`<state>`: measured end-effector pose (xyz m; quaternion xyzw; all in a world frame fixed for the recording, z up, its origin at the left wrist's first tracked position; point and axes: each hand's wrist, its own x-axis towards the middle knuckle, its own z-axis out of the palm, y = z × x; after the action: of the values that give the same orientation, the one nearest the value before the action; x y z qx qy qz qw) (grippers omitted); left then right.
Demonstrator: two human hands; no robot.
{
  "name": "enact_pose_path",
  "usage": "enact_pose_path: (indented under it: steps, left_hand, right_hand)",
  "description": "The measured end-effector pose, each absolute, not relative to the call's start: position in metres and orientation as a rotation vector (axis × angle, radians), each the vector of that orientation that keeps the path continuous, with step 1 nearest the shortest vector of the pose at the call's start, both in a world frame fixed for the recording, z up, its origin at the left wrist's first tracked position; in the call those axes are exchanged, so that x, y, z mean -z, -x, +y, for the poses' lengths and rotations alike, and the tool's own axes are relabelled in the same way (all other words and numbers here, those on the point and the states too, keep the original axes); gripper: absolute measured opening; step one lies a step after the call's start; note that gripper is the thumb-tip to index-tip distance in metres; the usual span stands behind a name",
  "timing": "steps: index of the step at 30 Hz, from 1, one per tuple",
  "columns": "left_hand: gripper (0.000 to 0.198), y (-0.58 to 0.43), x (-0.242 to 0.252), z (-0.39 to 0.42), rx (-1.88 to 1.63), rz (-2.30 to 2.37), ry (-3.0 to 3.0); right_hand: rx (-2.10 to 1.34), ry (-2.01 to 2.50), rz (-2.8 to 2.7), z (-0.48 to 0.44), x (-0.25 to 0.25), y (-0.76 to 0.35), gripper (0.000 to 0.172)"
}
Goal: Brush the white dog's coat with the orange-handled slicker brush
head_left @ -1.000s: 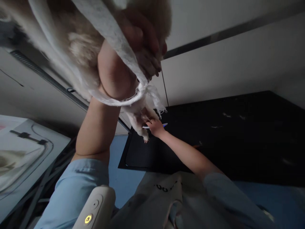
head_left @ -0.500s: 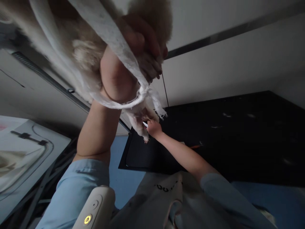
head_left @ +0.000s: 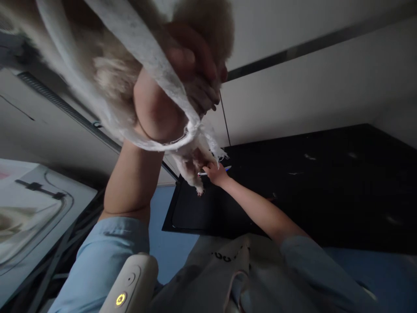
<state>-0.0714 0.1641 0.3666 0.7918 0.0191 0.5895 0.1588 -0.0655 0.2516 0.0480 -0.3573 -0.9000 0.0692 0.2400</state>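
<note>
A small cream-furred dog fills the top left, close to the camera, with a frayed white cloth draped across it. My left hand is raised high and closed around the dog's front paw, under the cloth. My right hand reaches forward to the dog's hind leg and pinches a thin white tool with a blue end against the fur there. The paw of that leg hangs just above the black mat.
A black mat covers a blue table ahead. A white device with a lit yellow button sits at my chest. A white tub or machine stands at the left. Pale wall panels rise behind.
My right hand shifted slightly back and forth at the hind leg, and the white tool shows lengthwise again. My left hand keeps its hold on the front paw.
</note>
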Motion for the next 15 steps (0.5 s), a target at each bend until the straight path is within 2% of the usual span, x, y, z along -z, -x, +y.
enact_pose_path:
  steps: [6,15]
  left_hand:
    - [0.112,0.065,-0.368,0.154,-1.705,0.153,-2.125]
    - [0.113,0.073,-0.365,0.167,-1.78,0.221,-2.24]
  right_hand:
    - [-0.299,1.118,-2.386,0.244,-0.049,0.075,0.035]
    - [-0.399,1.2,-2.301,0.241,-0.036,0.091,0.036]
